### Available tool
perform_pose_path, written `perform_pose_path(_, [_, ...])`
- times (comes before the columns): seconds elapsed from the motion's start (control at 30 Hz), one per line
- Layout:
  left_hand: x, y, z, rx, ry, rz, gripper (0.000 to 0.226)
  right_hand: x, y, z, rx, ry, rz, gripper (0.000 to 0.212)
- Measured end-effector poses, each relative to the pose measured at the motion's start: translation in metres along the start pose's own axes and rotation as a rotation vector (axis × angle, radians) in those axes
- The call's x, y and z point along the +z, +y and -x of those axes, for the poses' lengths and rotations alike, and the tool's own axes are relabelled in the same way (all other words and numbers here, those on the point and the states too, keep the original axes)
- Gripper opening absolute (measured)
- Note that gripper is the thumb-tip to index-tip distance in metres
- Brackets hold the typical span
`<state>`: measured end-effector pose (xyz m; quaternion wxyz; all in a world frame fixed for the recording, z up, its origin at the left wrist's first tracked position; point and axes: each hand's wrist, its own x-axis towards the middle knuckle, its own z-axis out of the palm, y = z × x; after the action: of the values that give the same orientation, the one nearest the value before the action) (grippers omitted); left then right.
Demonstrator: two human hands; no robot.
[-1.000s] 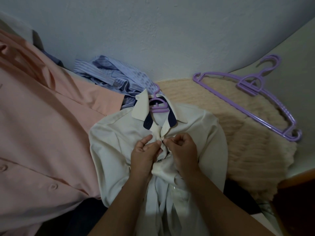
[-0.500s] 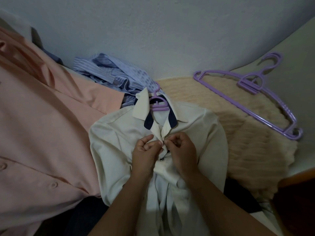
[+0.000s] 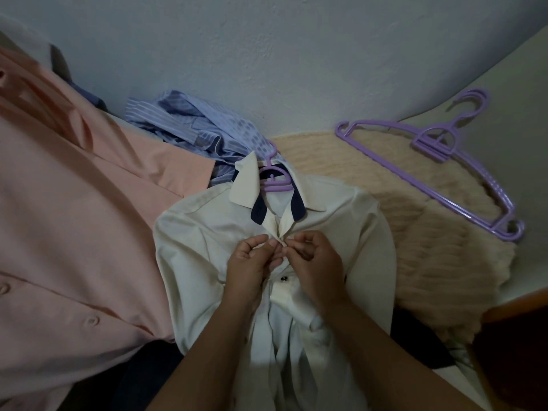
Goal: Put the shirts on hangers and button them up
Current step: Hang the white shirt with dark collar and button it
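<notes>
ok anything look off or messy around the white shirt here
Nothing damaged. The white shirt sits on its hanger with its left collar flap sticking up, and the striped blue shirt lies crumpled by the wall, not yet hung. The spare purple hanger lies flat on the mat.

A cream fluffy rug (image 3: 430, 262) carries a spare purple hanger (image 3: 439, 167) and the right side of the cream shirt (image 3: 207, 247); beside it lie a peach shirt (image 3: 74, 218) and a crumpled blue striped shirt (image 3: 189, 126)
</notes>
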<state>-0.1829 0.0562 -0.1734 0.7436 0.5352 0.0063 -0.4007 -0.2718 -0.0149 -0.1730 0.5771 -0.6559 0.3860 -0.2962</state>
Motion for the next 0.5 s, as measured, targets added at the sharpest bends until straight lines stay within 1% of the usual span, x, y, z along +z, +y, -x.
perform_pose_path(0.07, [-0.001, -0.001, 0.001, 0.000, -0.006, -0.018, 0.015, 0.001, 0.000, 0.000, -0.005, 0.018, 0.019, 0.030])
perform_pose_path(0.17, [-0.001, -0.003, 0.003, 0.004, 0.010, -0.072, 0.028, 0.002, 0.000, -0.001, -0.014, 0.076, 0.077, 0.029])
perform_pose_path(0.27, [-0.001, -0.004, 0.005, 0.040, 0.007, -0.171, 0.039, 0.001, -0.003, -0.005, 0.039, 0.112, 0.052, 0.029])
perform_pose_path(0.4, [-0.001, -0.006, 0.003, 0.034, 0.012, -0.168, 0.036, -0.005, -0.007, -0.013, 0.160, 0.055, -0.080, 0.028])
perform_pose_path(0.5, [-0.001, -0.001, -0.001, -0.026, -0.017, -0.078, 0.036, -0.009, -0.011, -0.021, 0.254, -0.011, -0.172, 0.026])
